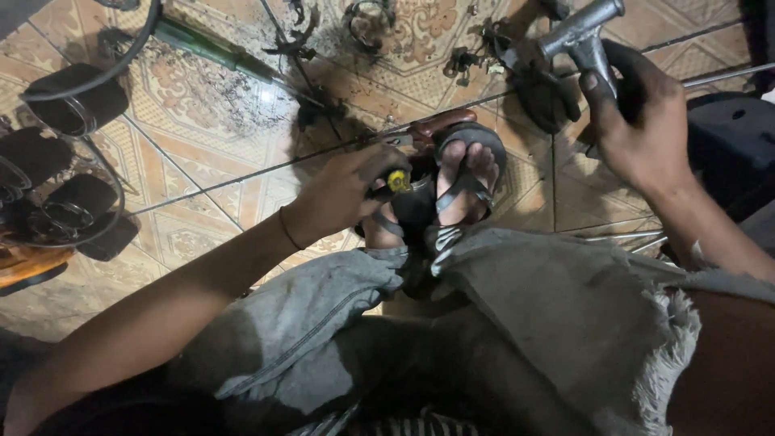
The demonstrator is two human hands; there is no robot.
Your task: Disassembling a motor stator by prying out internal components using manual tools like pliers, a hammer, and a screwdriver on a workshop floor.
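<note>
1. A seated person's left hand (343, 190) had its fingers closed around a yellow-tipped tool handle (397, 181), just beside a sandalled foot (464, 182) on the patterned tile floor (202, 121).
2. The right hand (642, 121) gripped a grey metal part (583, 32), its long axis running up toward the upper right.
3. A green-handled tool (214, 50) lay diagonally on the floor, well apart, amid dark grime.

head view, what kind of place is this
Probably an informal repair workshop on a home's tiled floor: dark grime and small metal parts lie scattered, and the right hand grips a metal tool.
</note>
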